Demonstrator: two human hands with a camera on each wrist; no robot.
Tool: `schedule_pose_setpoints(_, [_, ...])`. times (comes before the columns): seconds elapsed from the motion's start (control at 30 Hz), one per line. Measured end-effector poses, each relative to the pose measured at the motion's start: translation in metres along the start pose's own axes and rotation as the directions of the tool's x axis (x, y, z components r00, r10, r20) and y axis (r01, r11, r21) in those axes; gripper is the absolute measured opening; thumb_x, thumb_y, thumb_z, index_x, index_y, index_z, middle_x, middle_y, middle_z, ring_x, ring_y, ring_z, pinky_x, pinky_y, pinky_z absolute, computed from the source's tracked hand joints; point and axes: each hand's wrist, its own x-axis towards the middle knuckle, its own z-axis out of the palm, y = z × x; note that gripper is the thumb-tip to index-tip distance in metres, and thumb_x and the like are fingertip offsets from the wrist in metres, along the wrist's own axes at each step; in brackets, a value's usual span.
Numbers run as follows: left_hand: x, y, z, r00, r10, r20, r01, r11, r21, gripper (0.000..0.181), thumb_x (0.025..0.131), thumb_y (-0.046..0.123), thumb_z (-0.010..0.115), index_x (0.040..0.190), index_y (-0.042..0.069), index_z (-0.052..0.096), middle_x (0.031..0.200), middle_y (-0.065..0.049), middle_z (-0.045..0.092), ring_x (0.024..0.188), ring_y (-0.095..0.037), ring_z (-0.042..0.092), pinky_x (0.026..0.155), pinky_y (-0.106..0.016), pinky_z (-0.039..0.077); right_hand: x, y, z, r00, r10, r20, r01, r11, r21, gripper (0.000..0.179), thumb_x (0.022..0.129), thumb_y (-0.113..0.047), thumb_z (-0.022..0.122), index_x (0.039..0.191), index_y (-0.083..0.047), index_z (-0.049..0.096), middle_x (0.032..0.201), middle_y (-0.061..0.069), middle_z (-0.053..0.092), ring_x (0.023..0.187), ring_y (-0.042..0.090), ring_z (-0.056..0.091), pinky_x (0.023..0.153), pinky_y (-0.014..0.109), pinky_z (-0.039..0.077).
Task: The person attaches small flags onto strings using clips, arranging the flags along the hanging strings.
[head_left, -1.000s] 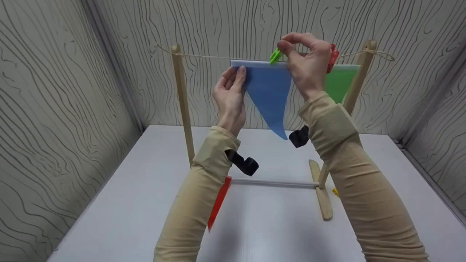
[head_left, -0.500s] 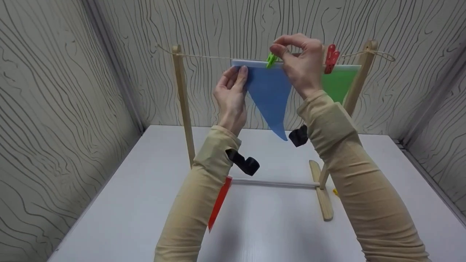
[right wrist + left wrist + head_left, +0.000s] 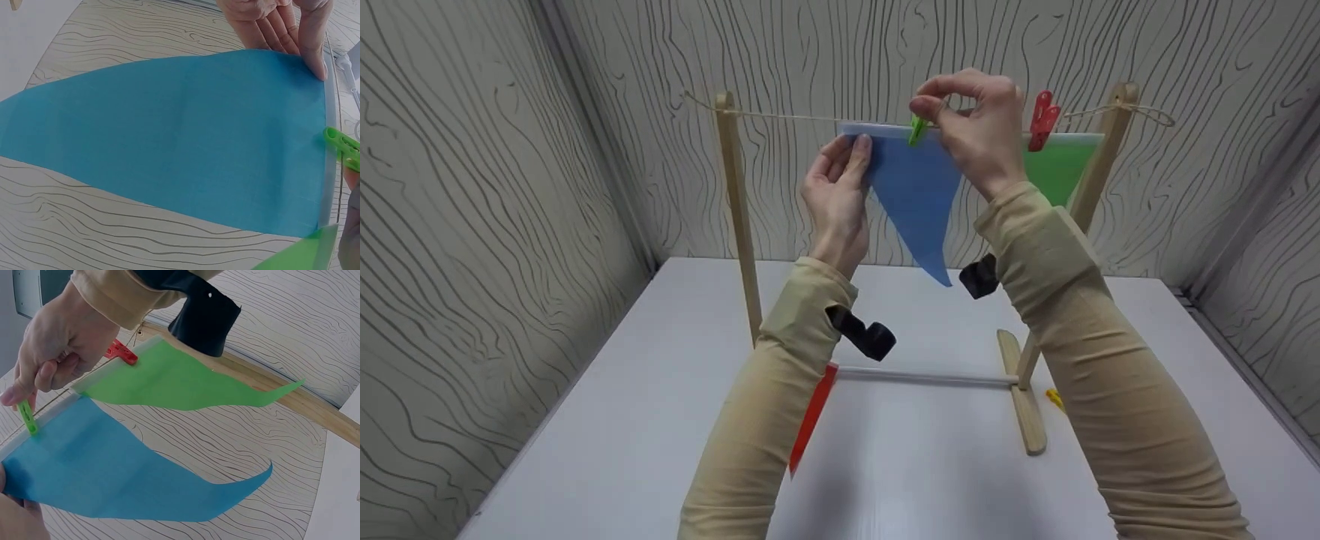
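as the left hand (image 3: 837, 196) pinches a flag (image 3: 919, 195), the right hand (image 3: 979, 129) grips a clothespin (image 3: 916, 133).

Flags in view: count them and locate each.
3: blue flag in the left hand; green flag clipped to the line; red flag partly behind the left sleeve. More may be hidden.

Green clothespin (image 3: 916, 132) on blue pennant (image 3: 919, 191)

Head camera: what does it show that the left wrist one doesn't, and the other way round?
Only the head view shows the red pointy piece and white rod. Only the left wrist view shows the thin tip of the green flag. Both show the blue flag, green clip, red clip, left hand and right hand.
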Motion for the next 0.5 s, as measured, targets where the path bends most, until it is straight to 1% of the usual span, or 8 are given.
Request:
schedule_pose_setpoints(0.13, [0.0007, 0.0004, 0.0007, 1.0, -0.003, 0.002, 0.003, 1.0, -0.025, 0.027, 0.096, 0.004, 0.065, 0.121, -0.003, 0.059, 0.105, -0.006, 0.065, 0.099, -0.015, 0.066, 0.102, -0.03, 0.055, 0.0003, 0.0016, 0.0, 1.0, -0.005, 0.01, 0.006, 1.0, -0.023, 0.021, 0.088, -0.018, 0.077, 0.096, 0.002, 0.078, 0.097, 0.016, 0.075, 0.088, -0.009, 0.055, 0.072, 0.012, 0.045])
schedule_pose_setpoints(0.23, [0.0002, 0.0006, 0.0008, 1.0, 0.001, 0.004, 0.0, 1.0, -0.024, 0.027, 0.096, 0.004, 0.065, 0.122, -0.003, 0.059, 0.104, -0.005, 0.065, 0.099, -0.014, 0.066, 0.102, -0.03, 0.055, 0.0001, 0.002, -0.0001, 0.999, 0.005, 0.035, -0.004, 1.0, -0.031, 0.023, 0.088, -0.018, 0.077, 0.099, 0.002, 0.077, 0.101, 0.018, 0.075, 0.092, -0.005, 0.057, 0.074, 0.009, 0.047])
schedule_pose_setpoints(0.33, [-0.0002, 0.0001, 0.0006, 1.0, 0.003, 0.003, -0.003, 1.0, -0.014, 0.028, 0.096, 0.004, 0.065, 0.122, -0.003, 0.059, 0.105, -0.005, 0.065, 0.098, -0.013, 0.066, 0.101, -0.03, 0.055, -0.0008, 0.0018, -0.0014, 0.997, 0.025, 0.072, -0.023, 0.999, -0.025, 0.025, 0.09, -0.017, 0.075, 0.105, 0.003, 0.076, 0.107, 0.018, 0.075, 0.099, 0.002, 0.061, 0.072, 0.007, 0.049])
schedule_pose_setpoints(0.5, [-0.0002, -0.0003, 0.0012, 1.0, -0.003, -0.009, 0.003, 1.0, -0.023, 0.028, 0.095, 0.004, 0.066, 0.122, -0.003, 0.06, 0.104, -0.005, 0.066, 0.097, -0.013, 0.066, 0.1, -0.03, 0.056, -0.0023, 0.0013, -0.0045, 0.992, 0.049, 0.118, -0.048, 0.999, -0.009, 0.027, 0.091, -0.017, 0.075, 0.11, 0.003, 0.074, 0.114, 0.019, 0.073, 0.108, 0.018, 0.065, 0.074, 0.005, 0.049])
